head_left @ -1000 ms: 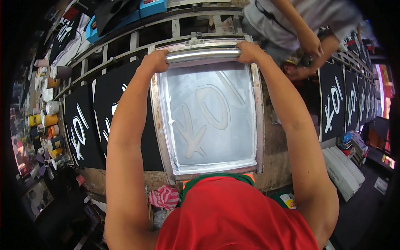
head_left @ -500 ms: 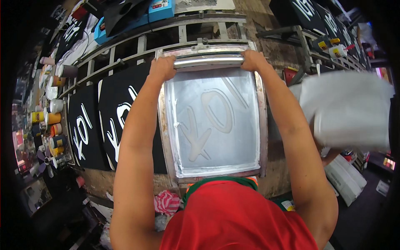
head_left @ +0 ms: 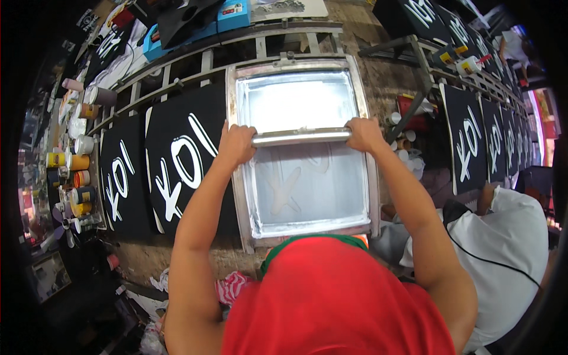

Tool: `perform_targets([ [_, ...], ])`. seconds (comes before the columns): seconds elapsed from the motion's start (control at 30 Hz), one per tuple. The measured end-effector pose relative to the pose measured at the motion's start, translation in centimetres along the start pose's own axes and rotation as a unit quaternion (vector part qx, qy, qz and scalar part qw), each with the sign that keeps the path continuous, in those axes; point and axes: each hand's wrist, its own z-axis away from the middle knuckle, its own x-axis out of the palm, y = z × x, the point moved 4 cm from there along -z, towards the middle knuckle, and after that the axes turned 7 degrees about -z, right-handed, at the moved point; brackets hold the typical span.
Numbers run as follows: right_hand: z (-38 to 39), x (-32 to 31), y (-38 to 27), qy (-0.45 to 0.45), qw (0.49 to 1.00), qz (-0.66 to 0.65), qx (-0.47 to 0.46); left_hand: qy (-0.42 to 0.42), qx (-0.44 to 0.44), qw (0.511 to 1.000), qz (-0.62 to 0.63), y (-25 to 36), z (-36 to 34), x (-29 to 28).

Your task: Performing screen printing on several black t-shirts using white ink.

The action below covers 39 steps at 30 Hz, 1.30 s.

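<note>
A metal-bladed squeegee point(head_left: 302, 137) lies crosswise on the mesh of a screen-printing frame point(head_left: 371, 195), a little above its middle. Its left end is gripped by my left hand point(head_left: 238, 144), fingers curled round it. My right hand point(head_left: 365, 133) holds the other end the same way. Beyond the squeegee the mesh point(head_left: 296, 106) shines bright white; nearer to me it is grey, with large letter shapes faintly showing. Whatever lies beneath the frame is hidden. To the left, beside my forearm, are black panels point(head_left: 207, 100) with white brush-style lettering.
A slatted metal rail point(head_left: 207, 61) runs behind the frame. Paint tubs point(head_left: 78, 162) crowd the far left. At right, a person in a light shirt point(head_left: 509, 236) bends close to my right arm, beside more lettered black panels point(head_left: 464, 139). A pink-striped cloth point(head_left: 232, 286) lies below.
Both hands have drawn the squeegee from the frame's far end toward me, and the mesh behind it now looks bright white. The person at right has moved lower, uncovering black panels.
</note>
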Motion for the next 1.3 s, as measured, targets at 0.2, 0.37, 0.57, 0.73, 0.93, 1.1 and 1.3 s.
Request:
perform_targets([
  [0.2,14.7,5.3,-2.9,0.053,0.998,-0.042,-0.02,0.059,0.012,0.997,0.048,5.2,14.1,3.0],
  [0.37,27.2,11.7,-3.6,0.101,0.994,-0.034,-0.018,0.062,0.011,0.996,0.065,10.1,24.0,6.0],
  [0.57,29.2,3.4,-6.0,0.292,0.955,-0.049,-0.002,0.08,0.016,0.983,0.164,8.8,25.6,2.8],
  [0.73,28.2,9.9,6.1,0.346,0.835,-0.329,0.274,0.046,-0.125,0.956,0.262,4.2,21.8,3.5],
  [0.93,24.7,19.4,8.4,0.13,0.739,-0.472,0.462,0.042,-0.219,0.881,0.417,2.4,18.6,9.3],
  [1.1,28.0,17.5,4.8,0.148,0.759,-0.371,0.514,0.051,-0.254,0.861,0.438,3.3,19.8,9.9],
  [1.3,39.2,15.1,7.8,0.249,0.696,-0.389,0.55,0.066,-0.125,0.888,0.437,12.2,17.8,6.2],
])
